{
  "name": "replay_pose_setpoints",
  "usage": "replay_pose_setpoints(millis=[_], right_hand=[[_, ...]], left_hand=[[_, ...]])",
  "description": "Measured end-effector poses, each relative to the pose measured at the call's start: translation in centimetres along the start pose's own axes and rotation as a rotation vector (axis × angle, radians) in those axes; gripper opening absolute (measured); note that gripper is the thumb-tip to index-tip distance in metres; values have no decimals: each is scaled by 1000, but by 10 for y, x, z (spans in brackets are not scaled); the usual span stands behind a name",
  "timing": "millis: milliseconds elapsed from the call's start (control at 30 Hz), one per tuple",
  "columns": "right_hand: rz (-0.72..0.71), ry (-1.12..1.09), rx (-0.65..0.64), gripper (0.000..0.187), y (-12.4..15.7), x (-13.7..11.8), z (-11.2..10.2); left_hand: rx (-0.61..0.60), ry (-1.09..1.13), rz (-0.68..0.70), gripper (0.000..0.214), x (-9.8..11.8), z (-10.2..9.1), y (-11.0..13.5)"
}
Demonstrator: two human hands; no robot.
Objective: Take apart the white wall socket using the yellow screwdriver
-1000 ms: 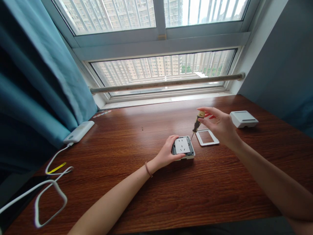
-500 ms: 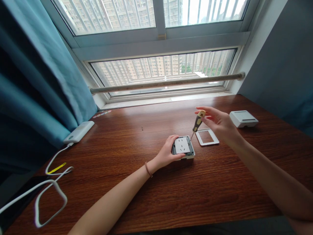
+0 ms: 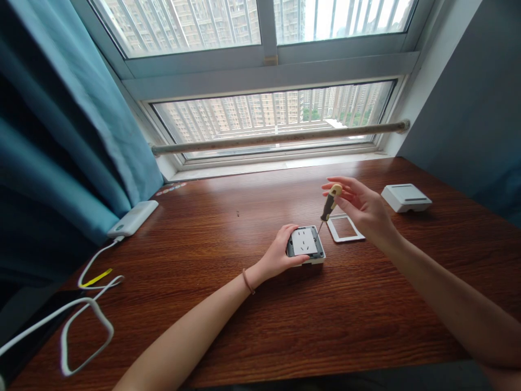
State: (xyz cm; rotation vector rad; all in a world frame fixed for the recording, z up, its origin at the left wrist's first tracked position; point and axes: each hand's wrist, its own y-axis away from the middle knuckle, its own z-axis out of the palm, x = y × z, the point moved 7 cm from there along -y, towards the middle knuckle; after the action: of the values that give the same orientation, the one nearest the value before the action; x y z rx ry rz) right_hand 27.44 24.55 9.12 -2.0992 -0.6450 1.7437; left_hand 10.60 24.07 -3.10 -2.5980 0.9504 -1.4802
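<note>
My left hand (image 3: 281, 251) grips a wall socket (image 3: 304, 241) by its left side, thumb along the near edge and fingers over the far corner. The socket lies on the table face up, its grey mounting frame exposed around the white face. In my right hand (image 3: 362, 205) is a screwdriver (image 3: 330, 202) with a dark and yellow handle, held by thumb and fingers. It tilts, with the tip down at the right side of the grey frame; a screw under the tip is too small to make out. A white cover frame (image 3: 345, 239) lies just right of the socket.
A small screw (image 3: 238, 213) lies on the wooden table (image 3: 195, 326) left of the socket. A white box (image 3: 407, 197) stands at the right. Along the left are a white power strip (image 3: 133, 218), its looped cable (image 3: 109, 326), a yellow strip (image 3: 97, 277) and a blue curtain (image 3: 118, 136).
The screwdriver handle has turned slightly within the fingers of my right hand. Its tip stays at the same side of the socket, and my left hand keeps its hold.
</note>
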Motion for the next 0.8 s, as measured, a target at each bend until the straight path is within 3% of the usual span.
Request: replay_pose_setpoints(millis=[100,333,567,800], right_hand=[[3,-38,-38,26,2,-3,6],[-24,303,197,23,3,7,-11],[-12,90,8,33,3,-4,0],[-83,452,176,19,5,-14,-9]], left_hand=[[0,-1,2,69,0,0,0],[-2,-5,-5,70,-1,0,0],[-1,-10,-5,70,-1,0,0],[4,9,-7,70,1,-1,0]])
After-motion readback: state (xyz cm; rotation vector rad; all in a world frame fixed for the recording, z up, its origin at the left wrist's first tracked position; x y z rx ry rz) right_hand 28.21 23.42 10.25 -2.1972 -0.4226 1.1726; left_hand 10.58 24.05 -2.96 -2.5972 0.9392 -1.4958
